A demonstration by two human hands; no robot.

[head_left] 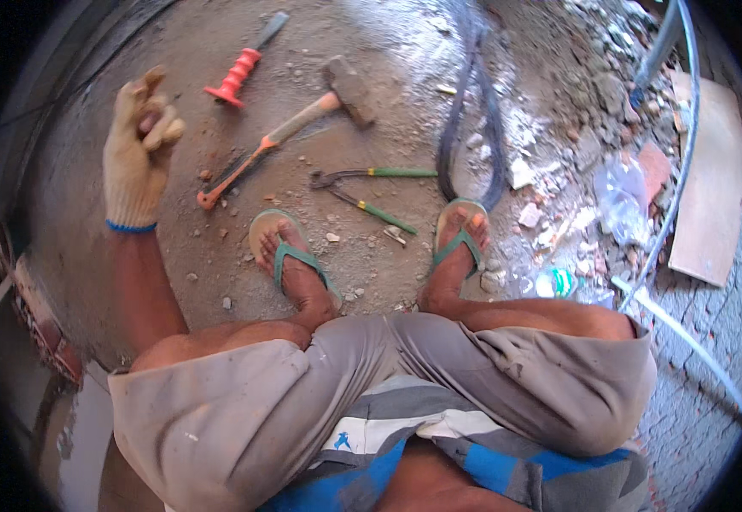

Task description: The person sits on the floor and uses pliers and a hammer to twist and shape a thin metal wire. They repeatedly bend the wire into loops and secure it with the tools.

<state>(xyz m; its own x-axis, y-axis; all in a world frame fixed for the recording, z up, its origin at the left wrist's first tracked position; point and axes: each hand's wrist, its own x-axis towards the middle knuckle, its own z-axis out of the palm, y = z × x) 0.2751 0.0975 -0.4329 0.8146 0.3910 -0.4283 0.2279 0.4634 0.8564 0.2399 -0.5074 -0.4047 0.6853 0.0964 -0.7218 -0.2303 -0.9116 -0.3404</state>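
My left hand (142, 145), in a cream knit glove with a blue cuff, is raised at the upper left. Its fingers are loosely bent and apart, with nothing visible held; a bare fingertip seems to poke out of the glove. My right hand is out of view. Closest to the glove lies a chisel (238, 77) with a ribbed red hand guard. A sledgehammer (298, 119) with a heavy metal head lies slantwise on the dusty floor. Nearer my feet are pincers (366, 189) with green handles, their handles spread apart.
A looped dark hose (473, 111) runs to my right sandal (460, 243). Rubble (593, 94) and crumpled clear plastic (622, 200) lie at the right, beside a leaning board (708, 179) and a pale blue hose (686, 154). My left sandal (298, 256) is below the sledgehammer.
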